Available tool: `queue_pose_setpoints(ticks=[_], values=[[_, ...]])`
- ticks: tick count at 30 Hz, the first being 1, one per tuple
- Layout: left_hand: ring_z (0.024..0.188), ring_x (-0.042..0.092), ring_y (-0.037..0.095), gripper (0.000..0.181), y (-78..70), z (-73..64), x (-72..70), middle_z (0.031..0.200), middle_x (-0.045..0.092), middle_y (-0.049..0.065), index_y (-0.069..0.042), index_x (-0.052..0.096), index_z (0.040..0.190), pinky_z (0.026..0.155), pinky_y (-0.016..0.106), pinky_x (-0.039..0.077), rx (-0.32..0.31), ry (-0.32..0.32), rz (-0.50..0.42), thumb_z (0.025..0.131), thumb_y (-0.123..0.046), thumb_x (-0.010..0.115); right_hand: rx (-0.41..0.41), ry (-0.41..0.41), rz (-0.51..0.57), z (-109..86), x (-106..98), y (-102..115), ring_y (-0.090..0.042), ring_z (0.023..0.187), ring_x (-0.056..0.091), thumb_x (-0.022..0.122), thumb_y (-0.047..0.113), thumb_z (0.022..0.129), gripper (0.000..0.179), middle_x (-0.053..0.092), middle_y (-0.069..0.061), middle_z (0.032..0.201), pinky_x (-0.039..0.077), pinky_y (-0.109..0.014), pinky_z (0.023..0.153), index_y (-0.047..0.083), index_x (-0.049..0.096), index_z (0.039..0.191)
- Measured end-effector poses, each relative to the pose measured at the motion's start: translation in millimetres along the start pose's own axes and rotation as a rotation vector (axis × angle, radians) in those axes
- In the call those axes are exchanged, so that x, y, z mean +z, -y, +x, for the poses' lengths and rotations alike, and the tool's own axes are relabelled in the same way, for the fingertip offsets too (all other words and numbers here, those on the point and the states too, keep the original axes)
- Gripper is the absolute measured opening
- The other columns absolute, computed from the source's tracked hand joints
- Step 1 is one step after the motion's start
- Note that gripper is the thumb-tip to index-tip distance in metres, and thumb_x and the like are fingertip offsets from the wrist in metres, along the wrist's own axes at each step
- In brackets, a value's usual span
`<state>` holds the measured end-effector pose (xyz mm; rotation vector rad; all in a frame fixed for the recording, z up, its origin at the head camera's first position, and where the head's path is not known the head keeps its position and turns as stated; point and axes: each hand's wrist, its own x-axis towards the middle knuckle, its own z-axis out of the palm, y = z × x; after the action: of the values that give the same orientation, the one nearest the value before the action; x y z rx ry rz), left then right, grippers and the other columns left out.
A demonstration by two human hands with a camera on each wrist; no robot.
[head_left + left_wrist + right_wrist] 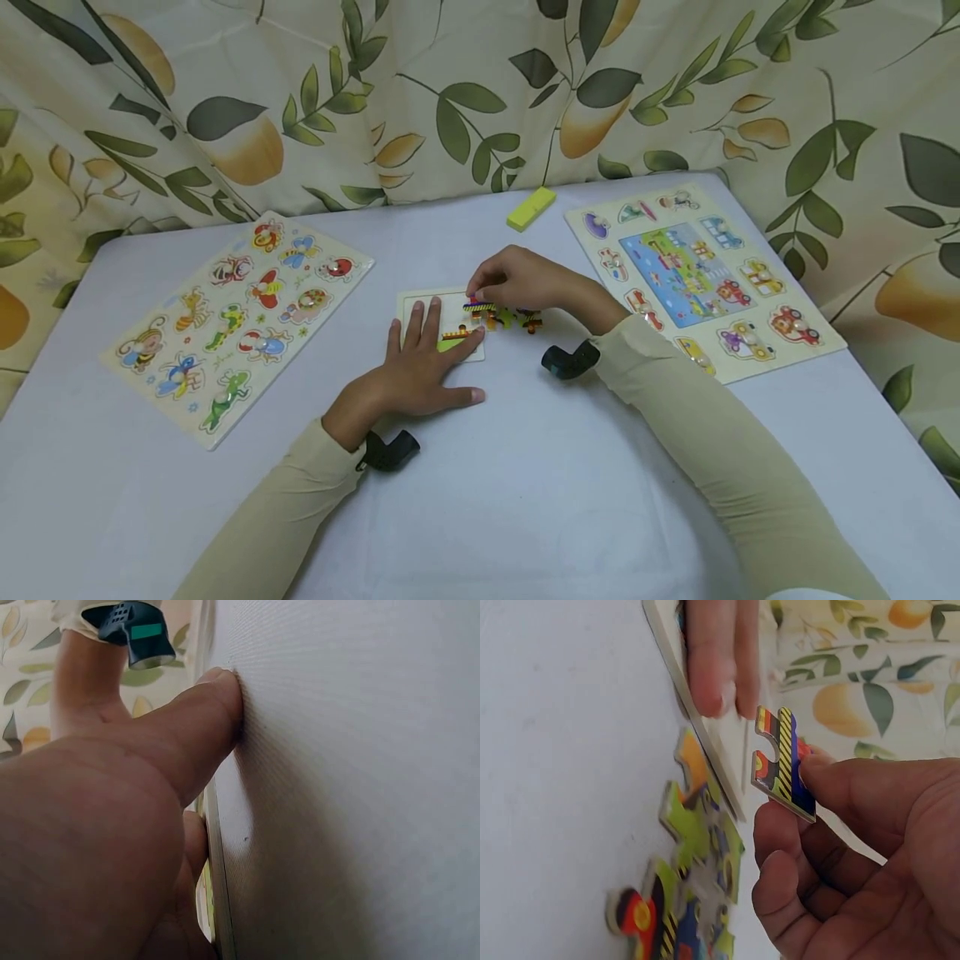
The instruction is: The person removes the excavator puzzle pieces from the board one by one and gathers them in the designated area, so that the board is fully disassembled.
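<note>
A small white puzzle board (453, 310) lies mid-table, with a fitted piece (450, 343) showing green and red near its lower edge. The left hand (420, 371) rests on it with fingers spread and straight; its thumb touches the cloth (315, 720) beside the board. Between thumb and fingers, the right hand (525, 279) pinches a jigsaw piece (786, 761) with yellow-black stripes and a blue edge, held raised above the board's right side. Several loose jigsaw pieces (697, 832) in green, orange and red lie on the cloth just right of the board, partly under the right hand.
A wooden board with insect pictures (247, 325) lies at the left. Another, with vehicle pictures (686, 275), lies at the right. A yellow-green block (531, 208) sits near the back edge, before a leaf-patterned curtain (465, 100). Both wrists wear black cameras.
</note>
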<state>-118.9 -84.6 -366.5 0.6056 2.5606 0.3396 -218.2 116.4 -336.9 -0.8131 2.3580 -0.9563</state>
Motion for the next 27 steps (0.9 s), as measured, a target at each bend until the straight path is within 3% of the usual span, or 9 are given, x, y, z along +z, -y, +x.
queue_pose_setpoints(ticks=[6,11,17,27], values=[[0.138,-0.031,0.036,0.082,1.1,2.0,5.1,0.156,-0.027,0.018,-0.038,0.015,0.155,0.106,0.061,-0.015,0.001,0.024,-0.002,0.088,-0.068,0.052,0.025,0.000,0.007,-6.6,-6.0,-8.3,-0.020,0.081,0.056,0.058,0.007,0.095,0.016,0.067,-0.004,0.094,0.047,-0.032,0.072,0.007,0.072,0.104],[0.138,-0.031,0.037,0.082,-0.5,2.4,3.6,0.156,-0.027,0.018,-0.037,0.016,0.155,0.107,0.061,-0.015,0.011,0.016,-0.017,0.089,-0.067,0.053,0.073,0.003,-0.024,-12.6,-15.7,-15.0,-0.020,0.085,0.055,0.059,0.007,0.096,0.015,0.067,-0.005,0.095,0.046,-0.032,0.076,0.007,0.072,0.104],[0.138,-0.031,0.036,0.082,-0.3,1.9,2.0,0.156,-0.026,0.018,-0.038,0.016,0.155,0.107,0.061,-0.015,-0.001,0.012,-0.002,0.088,-0.067,0.053,0.102,0.009,-0.045,-24.5,-28.7,-20.3,-0.022,0.081,0.053,0.059,0.007,0.096,0.015,0.065,-0.006,0.095,0.045,-0.032,0.063,0.005,0.071,0.105],[0.138,-0.032,0.035,0.082,1.5,1.5,1.6,0.156,-0.028,0.016,-0.039,0.014,0.155,0.107,0.060,-0.016,-0.017,0.010,0.003,0.088,-0.068,0.052,0.125,0.042,-0.050,-32.7,-37.9,-29.0,-0.021,0.080,0.053,0.061,0.004,0.095,0.014,0.066,-0.005,0.092,0.045,-0.033,0.068,0.004,0.072,0.103]])
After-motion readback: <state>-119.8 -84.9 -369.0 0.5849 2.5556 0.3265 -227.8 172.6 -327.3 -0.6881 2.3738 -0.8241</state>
